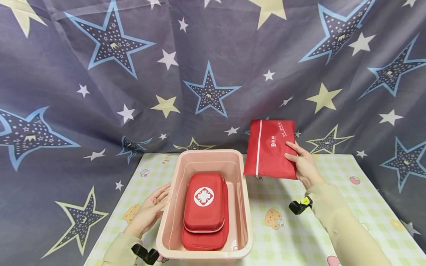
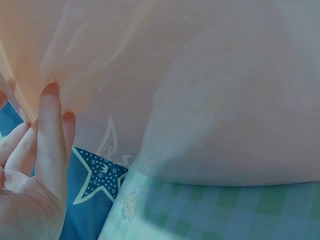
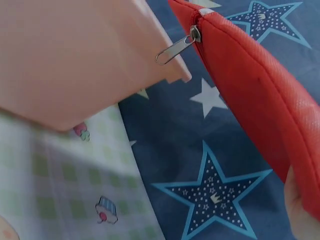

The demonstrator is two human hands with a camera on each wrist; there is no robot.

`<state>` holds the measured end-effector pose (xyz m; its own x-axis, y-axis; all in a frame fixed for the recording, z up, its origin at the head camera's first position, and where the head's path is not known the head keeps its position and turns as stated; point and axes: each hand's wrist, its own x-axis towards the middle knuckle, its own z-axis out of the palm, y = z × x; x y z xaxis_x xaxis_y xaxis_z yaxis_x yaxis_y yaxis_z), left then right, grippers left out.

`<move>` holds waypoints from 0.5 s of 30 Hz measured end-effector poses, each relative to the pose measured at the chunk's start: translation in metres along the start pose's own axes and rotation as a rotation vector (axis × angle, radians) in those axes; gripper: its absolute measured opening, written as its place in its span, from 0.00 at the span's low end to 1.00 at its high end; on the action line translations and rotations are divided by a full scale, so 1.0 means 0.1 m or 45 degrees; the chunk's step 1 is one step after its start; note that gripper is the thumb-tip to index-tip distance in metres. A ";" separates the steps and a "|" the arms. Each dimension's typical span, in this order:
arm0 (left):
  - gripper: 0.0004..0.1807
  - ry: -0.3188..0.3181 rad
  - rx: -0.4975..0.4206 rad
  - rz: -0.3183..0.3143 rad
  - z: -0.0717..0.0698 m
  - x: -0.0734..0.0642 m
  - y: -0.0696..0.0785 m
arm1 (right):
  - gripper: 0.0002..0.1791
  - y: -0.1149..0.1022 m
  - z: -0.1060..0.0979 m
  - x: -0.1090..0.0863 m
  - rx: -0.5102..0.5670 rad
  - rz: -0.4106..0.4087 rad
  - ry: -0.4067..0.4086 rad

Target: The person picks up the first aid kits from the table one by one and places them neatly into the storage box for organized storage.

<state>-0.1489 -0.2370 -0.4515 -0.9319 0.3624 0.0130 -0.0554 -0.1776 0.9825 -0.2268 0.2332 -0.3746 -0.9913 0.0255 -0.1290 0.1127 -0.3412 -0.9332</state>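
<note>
My right hand (image 1: 306,167) grips a flat red zip pouch (image 1: 271,151) by its right edge, thumb and fingers on its printed face. The pouch is raised beside the upper right rim of a pink plastic bin (image 1: 247,207). In the right wrist view its metal zipper pull (image 3: 177,49) hangs near the bin's corner. My left hand (image 1: 149,208) touches the bin's left side with fairly straight fingers (image 2: 50,125). Inside the bin, a red first-aid case (image 1: 203,214) with a white cross lies on top of another red case (image 1: 205,242), mostly covered.
The bin stands on a table with a green checked cloth (image 1: 286,244) printed with cartoon figures. A dark star-patterned curtain (image 1: 233,48) hangs behind the table and around its sides.
</note>
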 end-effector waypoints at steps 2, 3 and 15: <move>0.31 -0.004 -0.004 0.007 0.00 0.00 0.00 | 0.32 -0.01 0.05 0.00 0.013 0.002 0.004; 0.31 -0.005 -0.004 0.010 -0.01 -0.01 0.00 | 0.32 -0.01 0.07 0.00 0.019 -0.005 0.000; 0.32 0.007 0.004 0.017 -0.02 0.01 -0.03 | 0.31 -0.06 0.30 -0.02 0.066 -0.033 -0.017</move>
<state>-0.1502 -0.2382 -0.4543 -0.9346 0.3548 0.0247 -0.0422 -0.1796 0.9828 -0.2279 0.2068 -0.3584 -0.9947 0.0222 -0.1002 0.0838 -0.3888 -0.9175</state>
